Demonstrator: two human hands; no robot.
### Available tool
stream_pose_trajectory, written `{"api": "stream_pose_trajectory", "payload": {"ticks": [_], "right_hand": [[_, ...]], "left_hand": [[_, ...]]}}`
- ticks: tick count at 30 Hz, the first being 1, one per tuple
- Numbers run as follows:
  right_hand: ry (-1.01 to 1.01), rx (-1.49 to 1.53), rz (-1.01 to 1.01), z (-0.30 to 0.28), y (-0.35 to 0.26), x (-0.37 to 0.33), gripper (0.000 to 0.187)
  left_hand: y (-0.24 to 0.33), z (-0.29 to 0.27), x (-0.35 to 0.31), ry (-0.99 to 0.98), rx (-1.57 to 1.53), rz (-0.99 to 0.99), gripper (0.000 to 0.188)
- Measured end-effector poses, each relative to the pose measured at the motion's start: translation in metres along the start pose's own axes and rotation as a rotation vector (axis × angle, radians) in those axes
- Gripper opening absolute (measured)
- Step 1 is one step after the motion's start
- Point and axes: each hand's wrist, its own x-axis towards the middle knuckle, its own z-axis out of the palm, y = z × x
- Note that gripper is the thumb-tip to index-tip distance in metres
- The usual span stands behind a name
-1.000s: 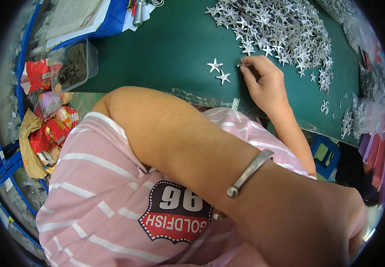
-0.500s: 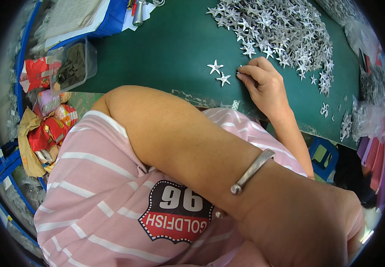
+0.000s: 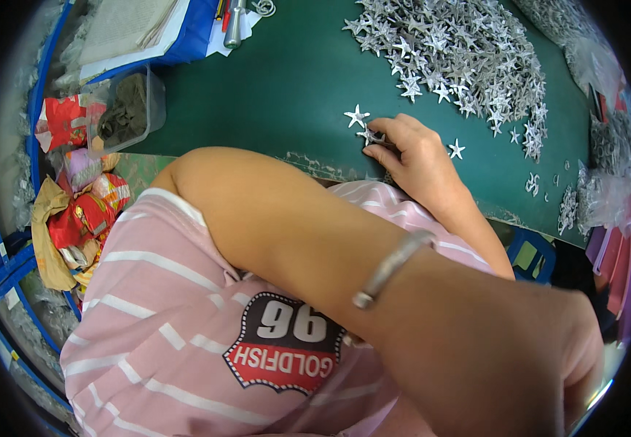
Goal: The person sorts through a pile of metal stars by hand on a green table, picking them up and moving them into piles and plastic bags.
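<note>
On tbl, R hand pinches starfish.

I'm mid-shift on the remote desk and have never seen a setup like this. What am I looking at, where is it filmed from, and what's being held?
There's no machine here, just a person's bare hands. The view comes from a wide fisheye camera worn on the head, looking down, so straight edges bend. The left arm, wearing a metal bracelet, crosses the body; its left hand is dark and blurred at lower right, so I can't tell what it holds. On the green table lie a heap of silvery stars and a few loose ones. At left is a clear tub. The right hand has thumb and finger at a small star; whether it's gripped is unclear.
</note>
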Motion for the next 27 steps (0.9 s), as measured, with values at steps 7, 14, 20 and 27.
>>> {"api": "stream_pose_trajectory", "payload": {"ticks": [7,14,20,27], "right_hand": [[0.147,0.038,0.137,-0.011,0.014,-0.003,0.012],[0.204,1.227,0.497,-0.055,0.033,-0.006,0.011],[0.265,0.146,0.127,-0.012,0.03,-0.005,0.018],[0.185,0.146,0.018,-0.01,0.036,0.007,0.012]], "left_hand": [[-0.025,-0.074,-0.09,0.932,0.484,-0.506,0.014],[-0.095,-0.08,-0.149,0.876,0.988,-0.671,0.012],[-0.104,-0.079,-0.148,0.807,1.088,-0.558,0.006],[-0.097,-0.084,-0.151,1.097,-0.279,-0.546,0.005]]}}
